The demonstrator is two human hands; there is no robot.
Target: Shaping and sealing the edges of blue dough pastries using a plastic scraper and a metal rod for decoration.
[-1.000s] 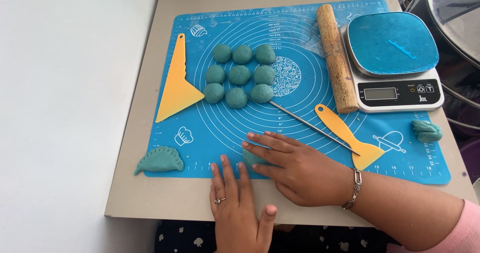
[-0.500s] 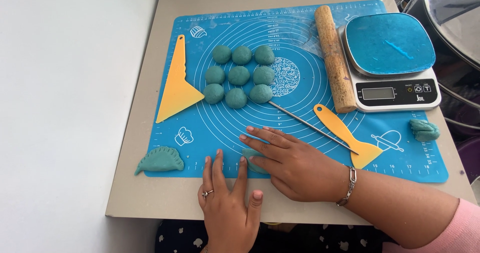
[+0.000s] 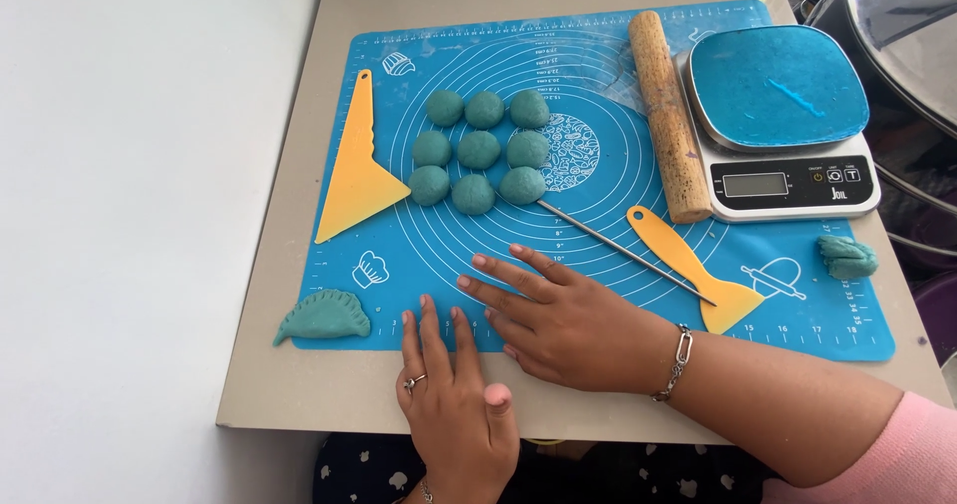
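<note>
My right hand [image 3: 563,320] lies flat on the blue silicone mat [image 3: 439,255] near its front edge, fingers spread and pointing left. My left hand [image 3: 454,394] rests flat just below it, with its fingertips on the mat's front edge and a ring on one finger. Neither hand holds anything that I can see. Several teal dough balls [image 3: 478,150] sit in a block further back on the mat. A folded teal dumpling [image 3: 324,317] lies at the mat's front left corner, left of my left hand.
A yellow triangular scraper [image 3: 357,170] lies left of the balls. A thin metal rod [image 3: 623,250] and a yellow spatula [image 3: 688,265] lie right of my right hand. Behind them are a wooden rolling pin [image 3: 668,115], a kitchen scale [image 3: 783,125] and a teal dough lump [image 3: 847,257].
My left hand has slid forward onto the mat's front edge beside my right hand. The right hand has shifted slightly and its fingers have spread wider.
</note>
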